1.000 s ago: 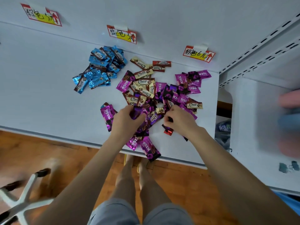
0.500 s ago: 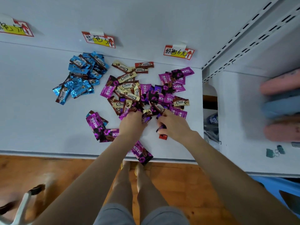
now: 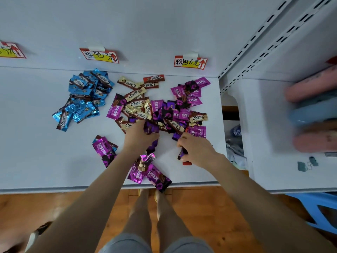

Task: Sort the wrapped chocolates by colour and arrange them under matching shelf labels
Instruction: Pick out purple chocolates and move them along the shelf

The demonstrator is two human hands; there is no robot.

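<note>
Since half a second ago both hands have shifted only slightly over the near edge of the mixed heap, and the view has swung a little so the left label now sits cut off at the frame edge. The left hand (image 3: pixel 139 136) lies palm down on the heap with its fingers curled into purple wrappers at its 12 o'clock side; whether it actually holds one I cannot tell. The right hand (image 3: pixel 196 149) is closed narrowly around a dark purple chocolate (image 3: pixel 182 154), with a red wrapper (image 3: pixel 187 163) showing just beneath it at 6 o'clock. The mixed heap (image 3: pixel 156 112) of gold, purple and magenta chocolates lies on the white shelf (image 3: pixel 36 152) between the 2 sorted groups. The blue chocolates (image 3: pixel 84 96) are piled at the heap's 9 o'clock, under the blue label (image 3: pixel 99 56). A cluster of magenta chocolates (image 3: pixel 189 92) sits at 2 o'clock, under the pink label (image 3: pixel 190 62). A small magenta pair (image 3: pixel 104 148) lies apart at 8 o'clock of the left hand, and more magenta chocolates (image 3: pixel 155 177) lie by the shelf's front edge, 1 overhanging it. The left label (image 3: pixel 11 51) is at 10 o'clock.
</note>
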